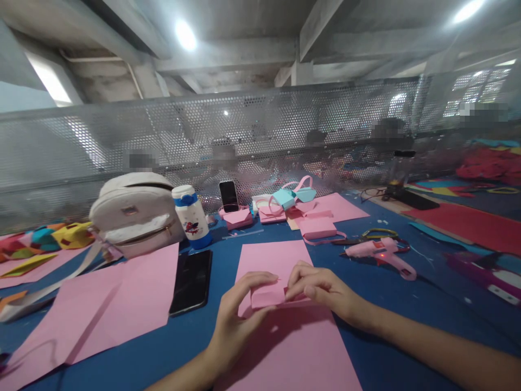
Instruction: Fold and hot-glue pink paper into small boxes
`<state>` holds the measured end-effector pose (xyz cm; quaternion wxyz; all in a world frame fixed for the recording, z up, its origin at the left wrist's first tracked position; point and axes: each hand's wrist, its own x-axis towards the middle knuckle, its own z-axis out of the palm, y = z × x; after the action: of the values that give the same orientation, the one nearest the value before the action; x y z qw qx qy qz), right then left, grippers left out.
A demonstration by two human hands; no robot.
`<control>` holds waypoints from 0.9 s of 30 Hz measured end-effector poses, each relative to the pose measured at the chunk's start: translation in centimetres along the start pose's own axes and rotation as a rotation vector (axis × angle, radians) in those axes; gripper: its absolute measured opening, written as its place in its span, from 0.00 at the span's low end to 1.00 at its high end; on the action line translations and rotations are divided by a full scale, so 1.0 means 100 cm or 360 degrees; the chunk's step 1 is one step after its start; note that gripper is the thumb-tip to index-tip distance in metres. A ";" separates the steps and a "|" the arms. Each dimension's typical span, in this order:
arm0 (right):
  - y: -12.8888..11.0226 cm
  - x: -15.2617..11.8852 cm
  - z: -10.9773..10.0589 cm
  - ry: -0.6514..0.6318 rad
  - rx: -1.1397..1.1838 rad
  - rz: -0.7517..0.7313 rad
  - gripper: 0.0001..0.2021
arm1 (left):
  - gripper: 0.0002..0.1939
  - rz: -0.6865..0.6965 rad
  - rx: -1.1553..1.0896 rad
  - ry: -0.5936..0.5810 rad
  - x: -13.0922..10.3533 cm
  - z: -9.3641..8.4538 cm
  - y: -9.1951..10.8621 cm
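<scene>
A small folded pink paper piece (266,296) is held between my two hands, just above a large pink paper sheet (301,347) on the blue table. My left hand (240,309) grips its left end, fingers along the top and thumb along the lower edge. At the right end, the bent fingers of my right hand (321,288) pinch the paper. Part of the piece is hidden behind the right fingers. Right of my hands lies a pink glue gun (380,254) with a small red light lit.
On the left are a black phone (191,282), a white-and-blue bottle (192,217), a pale backpack (136,214) and folded pink sheets (122,304). Small pink paper bags (319,228) stand behind my hands. Scissors (382,233) lie by the glue gun. A perforated metal screen (260,136) bounds the table.
</scene>
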<state>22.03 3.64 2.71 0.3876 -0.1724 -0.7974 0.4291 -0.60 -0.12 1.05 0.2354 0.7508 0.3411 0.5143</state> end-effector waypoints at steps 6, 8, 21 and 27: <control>0.001 0.000 0.000 0.0019 -0.0005 -0.0039 0.27 | 0.13 0.0017 -0.0007 0.0009 0.000 0.000 -0.001; 0.001 0.000 0.000 0.0024 -0.0003 -0.0038 0.26 | 0.13 0.0022 -0.0006 0.0009 0.000 0.000 -0.001; 0.002 -0.002 -0.001 0.0031 -0.0090 -0.0120 0.24 | 0.13 0.0020 0.0015 0.0011 0.001 0.000 0.001; 0.002 -0.003 0.001 0.0089 -0.0212 -0.0192 0.12 | 0.12 0.0118 -0.0004 -0.0015 0.001 0.000 -0.001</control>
<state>22.13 3.48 2.33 0.4224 -0.1614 -0.8220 0.3462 -0.64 0.00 1.10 0.2188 0.7650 0.3111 0.5197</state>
